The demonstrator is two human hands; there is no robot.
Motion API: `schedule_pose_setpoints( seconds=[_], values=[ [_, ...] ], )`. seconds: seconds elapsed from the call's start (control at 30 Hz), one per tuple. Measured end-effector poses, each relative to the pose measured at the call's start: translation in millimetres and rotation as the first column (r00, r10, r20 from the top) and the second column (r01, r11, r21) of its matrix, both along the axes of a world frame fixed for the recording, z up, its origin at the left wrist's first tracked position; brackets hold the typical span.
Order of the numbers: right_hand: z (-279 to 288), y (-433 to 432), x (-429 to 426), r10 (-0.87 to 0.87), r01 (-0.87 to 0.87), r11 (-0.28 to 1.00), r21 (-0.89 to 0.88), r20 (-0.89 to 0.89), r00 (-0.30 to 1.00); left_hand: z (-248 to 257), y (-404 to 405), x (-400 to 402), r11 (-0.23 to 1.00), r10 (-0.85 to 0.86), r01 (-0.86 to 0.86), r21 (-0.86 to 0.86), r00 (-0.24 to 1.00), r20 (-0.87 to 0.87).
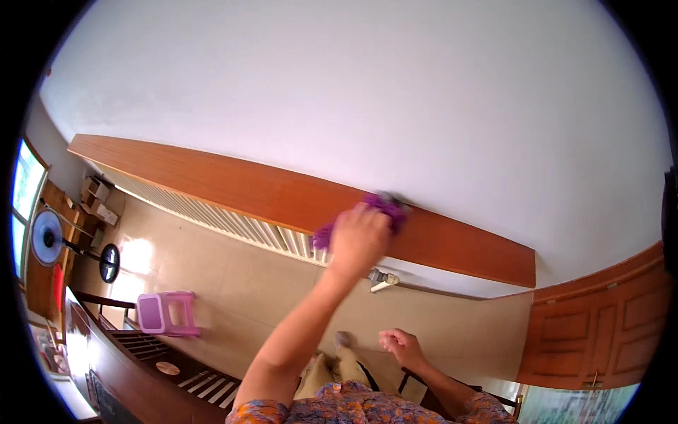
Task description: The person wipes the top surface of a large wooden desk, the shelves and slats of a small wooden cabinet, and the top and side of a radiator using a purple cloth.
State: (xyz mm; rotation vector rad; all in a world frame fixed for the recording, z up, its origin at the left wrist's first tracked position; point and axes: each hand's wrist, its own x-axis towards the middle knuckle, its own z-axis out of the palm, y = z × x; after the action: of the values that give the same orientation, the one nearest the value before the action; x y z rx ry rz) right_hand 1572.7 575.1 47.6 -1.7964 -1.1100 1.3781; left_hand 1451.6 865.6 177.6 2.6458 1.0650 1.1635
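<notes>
My left hand (361, 233) is closed on a bunched purple cloth (391, 211) and presses it on a brown wooden shelf (254, 183) fixed along the white wall. Hand and cloth are slightly blurred. One end of the cloth hangs at the shelf's front edge, and a dark grey patch shows at its far side against the wall. Lower and to the right, my right hand (401, 345) is held in the air before my body, its fingers curled with nothing visible in them.
A white radiator (238, 225) with a pipe valve (382, 276) sits below the shelf. Left stand a pink plastic stool (167, 314), a fan (47, 237) and a dark wooden chair (143, 347). A wooden door (593, 328) is at right.
</notes>
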Motion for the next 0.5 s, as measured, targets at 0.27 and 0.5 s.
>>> schedule_pose_setpoints(
  seconds=[0.27, 0.5],
  values=[
    [123.5, 73.5, 10.3, -0.180, -0.250, 0.606, 0.755, 0.437, 0.881, 32.9, -50.4, -11.8, 0.994, -0.092, 0.096, -0.048, 0.992, 0.083],
    [156.8, 195.2, 30.7, -0.198, -0.643, 0.466, 0.608, 0.780, 0.594, -5.6, -71.0, -21.8, 0.971, 0.149, -0.065, -0.228, 0.917, 0.370]
  ],
)
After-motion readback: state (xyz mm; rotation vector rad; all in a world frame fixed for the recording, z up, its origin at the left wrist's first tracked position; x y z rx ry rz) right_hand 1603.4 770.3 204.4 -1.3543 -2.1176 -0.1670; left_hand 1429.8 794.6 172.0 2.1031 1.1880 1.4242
